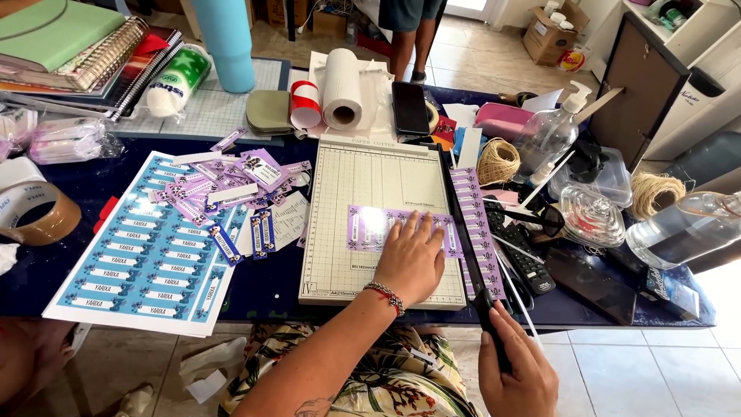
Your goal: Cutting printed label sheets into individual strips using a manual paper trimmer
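Observation:
A cream paper cutter (363, 193) with a printed grid lies on the dark blue table. My left hand (411, 259) presses flat on a purple strip of labels (370, 229) laid across the cutter's board. My right hand (515, 369) grips the black handle (488, 307) of the cutter's blade arm at the near right corner; the arm lies down along the board's right edge. A cut purple label strip (476, 224) lies just right of the blade.
A blue label sheet (139, 255) and a pile of cut purple labels (231, 185) lie left. Tape roll (38, 212), notebooks, paper towel roll (341, 96), phone (410, 108), twine balls, bottles and a remote (519, 251) crowd the table. A person's legs stand behind.

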